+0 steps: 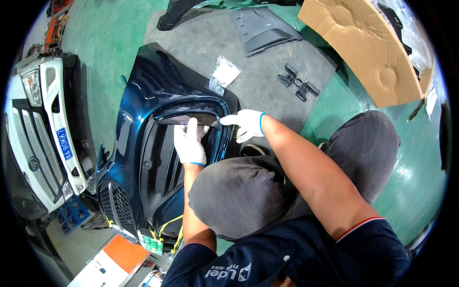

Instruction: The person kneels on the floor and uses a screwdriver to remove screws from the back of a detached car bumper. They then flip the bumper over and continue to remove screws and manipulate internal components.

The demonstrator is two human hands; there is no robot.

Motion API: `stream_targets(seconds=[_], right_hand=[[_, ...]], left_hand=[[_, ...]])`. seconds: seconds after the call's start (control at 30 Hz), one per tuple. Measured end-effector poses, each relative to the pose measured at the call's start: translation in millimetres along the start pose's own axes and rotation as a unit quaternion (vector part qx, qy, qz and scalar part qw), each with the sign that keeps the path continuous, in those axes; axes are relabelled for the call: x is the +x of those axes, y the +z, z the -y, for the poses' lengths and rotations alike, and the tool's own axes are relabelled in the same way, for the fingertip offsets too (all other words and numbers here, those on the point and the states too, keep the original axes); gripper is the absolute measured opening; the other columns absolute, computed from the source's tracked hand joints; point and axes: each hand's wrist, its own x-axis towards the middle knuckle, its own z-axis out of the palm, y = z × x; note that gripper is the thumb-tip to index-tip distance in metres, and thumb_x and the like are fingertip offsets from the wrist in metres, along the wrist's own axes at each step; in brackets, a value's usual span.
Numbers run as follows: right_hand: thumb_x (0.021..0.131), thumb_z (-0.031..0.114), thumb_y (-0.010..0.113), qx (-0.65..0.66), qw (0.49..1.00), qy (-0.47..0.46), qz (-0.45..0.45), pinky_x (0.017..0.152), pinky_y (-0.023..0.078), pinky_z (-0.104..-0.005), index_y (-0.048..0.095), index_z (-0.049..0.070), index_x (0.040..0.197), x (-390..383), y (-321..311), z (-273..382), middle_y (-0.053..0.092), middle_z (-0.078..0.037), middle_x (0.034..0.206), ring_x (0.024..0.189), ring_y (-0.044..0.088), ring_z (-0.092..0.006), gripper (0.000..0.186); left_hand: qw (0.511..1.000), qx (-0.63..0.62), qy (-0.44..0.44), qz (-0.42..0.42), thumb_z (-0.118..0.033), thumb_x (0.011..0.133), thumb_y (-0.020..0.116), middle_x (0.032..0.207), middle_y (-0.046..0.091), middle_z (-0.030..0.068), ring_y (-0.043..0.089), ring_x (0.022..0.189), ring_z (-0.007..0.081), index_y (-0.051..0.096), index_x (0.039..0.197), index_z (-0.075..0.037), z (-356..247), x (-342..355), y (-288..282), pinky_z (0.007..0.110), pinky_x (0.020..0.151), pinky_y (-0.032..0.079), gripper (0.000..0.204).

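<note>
A dark blue car body panel (pixel 134 100) lies before me, with a recessed opening lined with black plastic (pixel 160 162). A glossy dark trim strip (pixel 167 117) sits in the opening's upper part. My left hand (pixel 190 143), in a white glove, has its fingers closed on this strip, fingertips partly hidden. My right hand (pixel 244 124), also gloved, touches the right side of the opening's rim with its extended index finger; its other fingers are loosely bent and apart. A mesh grille (pixel 114 205) with yellow straps (pixel 167 225) is at the panel's lower end.
Beyond the panel, a grey mat (pixel 177 48) holds a plastic bag (pixel 224 71), black brackets (pixel 296 83) and a black plastic cover (pixel 263 33). Cardboard (pixel 358 48) lies upper right. A white vehicle front end (pixel 43 134) stands left. My bent knees (pixel 229 191) are below my hands.
</note>
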Motion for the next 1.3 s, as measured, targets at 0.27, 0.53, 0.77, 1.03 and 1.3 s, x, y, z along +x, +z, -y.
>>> stream_targets(seconds=[0.27,0.53,0.77,1.03,1.3], right_hand=[[0.082,0.062,0.081,-0.14,0.988,0.011,-0.059,0.076,0.066,-0.0423,0.058,-0.02,0.134,18,-36,24,0.07,-0.035,0.125,0.108,0.075,-0.0346,0.1],[0.094,0.029,0.065,-0.611,0.543,-0.1,-0.568,0.096,0.058,-0.0486,0.075,0.01,0.117,-31,-87,101,0.076,-0.017,0.112,0.108,0.074,-0.0353,0.031],[0.092,0.02,0.059,-0.702,0.606,0.052,-0.37,0.098,0.057,-0.0478,0.08,0.008,0.118,-29,-179,117,0.074,-0.02,0.128,0.119,0.071,-0.0387,0.035],[0.086,0.03,0.07,-0.885,0.439,0.116,-0.097,0.086,0.058,-0.0462,0.081,0.006,0.108,-14,-259,229,0.077,-0.019,0.114,0.101,0.075,-0.0353,0.035],[0.093,0.046,0.064,-0.669,0.691,-0.273,-0.025,0.101,0.055,-0.0458,0.072,0.008,0.124,-42,-13,164,0.073,-0.021,0.125,0.117,0.069,-0.04,0.05]], left_hand=[[0.999,0.026,-0.032,-0.004,-0.019,0.104,0.068,0.109,0.069,0.0117,0.068,0.096,0.0196,0.06,0.12,-0.003,-3,3,-1,0.038,0.085,0.061,0.024],[0.997,0.016,-0.07,-0.023,-0.019,0.105,0.068,0.097,0.067,0.0106,0.066,0.082,0.015,0.06,0.107,0.0,-1,3,-9,0.032,0.078,0.06,0.022],[0.993,-0.014,-0.105,-0.06,-0.025,0.103,0.07,0.099,0.066,0.0127,0.068,0.089,0.0209,0.057,0.11,0.0,-21,6,-10,0.038,0.082,0.063,0.029],[0.988,-0.093,-0.113,-0.048,-0.026,0.103,0.07,0.099,0.064,0.0077,0.067,0.09,0.0209,0.057,0.108,-0.007,-33,24,-4,0.038,0.083,0.062,0.024],[0.963,-0.019,-0.222,-0.15,-0.041,0.104,0.066,0.113,0.069,0.0132,0.07,0.101,0.0288,0.063,0.121,-0.005,-68,37,-25,0.045,0.089,0.059,0.039]])
